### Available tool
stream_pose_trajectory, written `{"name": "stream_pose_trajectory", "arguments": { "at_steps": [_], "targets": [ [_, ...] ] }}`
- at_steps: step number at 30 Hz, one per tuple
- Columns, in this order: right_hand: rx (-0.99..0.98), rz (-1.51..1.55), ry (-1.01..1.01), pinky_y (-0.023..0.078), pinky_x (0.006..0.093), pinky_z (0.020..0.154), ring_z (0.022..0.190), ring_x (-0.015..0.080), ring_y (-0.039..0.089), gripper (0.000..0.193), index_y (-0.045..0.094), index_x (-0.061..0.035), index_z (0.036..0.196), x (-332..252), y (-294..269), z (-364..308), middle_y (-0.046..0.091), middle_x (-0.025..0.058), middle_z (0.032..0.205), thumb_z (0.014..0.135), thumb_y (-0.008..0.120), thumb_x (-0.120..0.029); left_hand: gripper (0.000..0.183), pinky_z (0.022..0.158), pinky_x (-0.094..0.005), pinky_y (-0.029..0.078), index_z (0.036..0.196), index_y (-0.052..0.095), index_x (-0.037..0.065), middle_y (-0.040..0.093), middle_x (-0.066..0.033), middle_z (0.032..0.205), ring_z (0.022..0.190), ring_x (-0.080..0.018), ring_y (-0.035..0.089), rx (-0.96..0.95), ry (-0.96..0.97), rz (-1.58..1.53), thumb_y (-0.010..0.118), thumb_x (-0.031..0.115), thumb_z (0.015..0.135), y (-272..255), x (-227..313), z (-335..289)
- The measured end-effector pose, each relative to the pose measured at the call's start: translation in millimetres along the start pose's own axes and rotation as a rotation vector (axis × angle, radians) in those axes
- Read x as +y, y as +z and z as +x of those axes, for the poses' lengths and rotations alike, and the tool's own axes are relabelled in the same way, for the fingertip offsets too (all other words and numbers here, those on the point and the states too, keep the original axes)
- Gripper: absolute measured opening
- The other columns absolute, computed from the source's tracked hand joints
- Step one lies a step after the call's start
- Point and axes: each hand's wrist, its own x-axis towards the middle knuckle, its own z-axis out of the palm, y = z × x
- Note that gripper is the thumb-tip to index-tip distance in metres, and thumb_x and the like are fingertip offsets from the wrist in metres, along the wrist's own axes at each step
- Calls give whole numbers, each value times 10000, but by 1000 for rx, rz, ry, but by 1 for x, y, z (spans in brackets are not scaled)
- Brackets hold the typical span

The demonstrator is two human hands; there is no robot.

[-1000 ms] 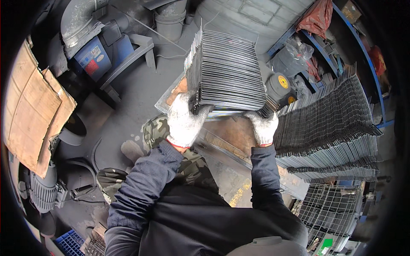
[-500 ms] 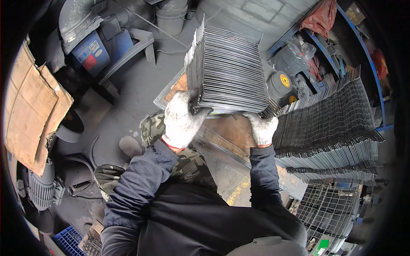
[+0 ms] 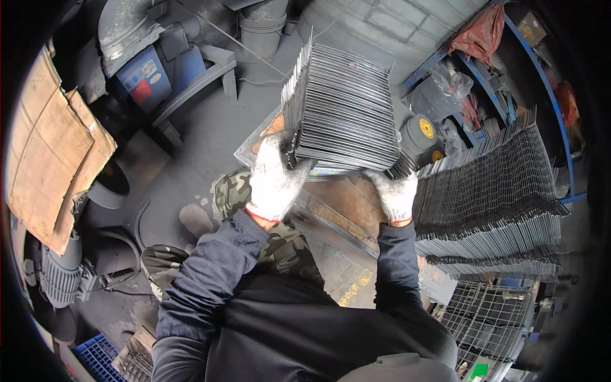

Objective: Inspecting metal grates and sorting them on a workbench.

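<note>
A thick stack of thin metal wire frames (image 3: 347, 105) stands in front of me on a brown board. My left hand (image 3: 277, 175), in a white work glove with darkened fingers, grips the stack's near left corner. At the near right corner my right hand (image 3: 393, 191), gloved the same way, is closed on the edge of the stack. Both thumbs press against the near side, while the other fingertips are partly hidden by the wires. To the right of my right hand a second, larger stack of wire frames (image 3: 487, 184) leans in a long row.
Cardboard sheets (image 3: 57, 159) stand at the left, above a grey motor (image 3: 60, 277). A blue machine box (image 3: 145, 79) and a grey bucket (image 3: 261, 32) are at the back. Blue shelving (image 3: 552, 83) lines the right, and a wire cage (image 3: 487, 312) stands at the lower right.
The whole view has shifted slightly, so the surroundings appear a little to the right and lower. Both hands keep their hold on the near corners of the stack.
</note>
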Motion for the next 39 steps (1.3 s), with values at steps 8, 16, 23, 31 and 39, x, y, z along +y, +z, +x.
{"name": "stream_pose_trajectory", "arguments": {
  "at_steps": [8,16,23,31,39],
  "targets": [
    [93,-175,-17,614,399,1044,1193,256,743,697,651,43,1433,8,1,-5,762,150,1345,811,964,10,602,952,-461,599,1320,679,32,725,-170,1211,1081,-368,741,49,-1,16,945,91,784,9,6,-8],
    [-117,-169,-4,591,401,1063,1207,250,735,642,641,19,1462,6,-32,5,757,123,1358,905,915,-144,668,989,-440,603,1374,670,7,763,-213,1212,1131,-364,755,42,156,2,954,163,791,-12,16,3],
    [-78,831,213,411,530,1291,1559,388,462,1149,332,-13,1732,62,-48,75,424,199,1740,1015,392,-908,581,1260,-442,425,1649,485,42,475,-283,1654,1512,-420,510,-246,-156,-326,573,273,1123,-11,-16,47],
    [-611,1186,447,603,443,1067,1204,308,706,799,608,-32,1530,87,-12,159,708,167,1418,1127,482,-710,1154,1284,-437,405,1794,139,25,332,-285,1785,1634,-415,385,-372,-356,-353,506,818,1041,28,-16,66],
    [-203,624,577,547,442,1131,1289,295,652,798,547,-26,1585,9,27,146,649,170,1489,1160,414,-688,906,1074,-343,530,1778,307,126,571,-156,1574,1336,-222,599,-345,-331,-774,704,545,1081,18,-20,77]
  ]
}}
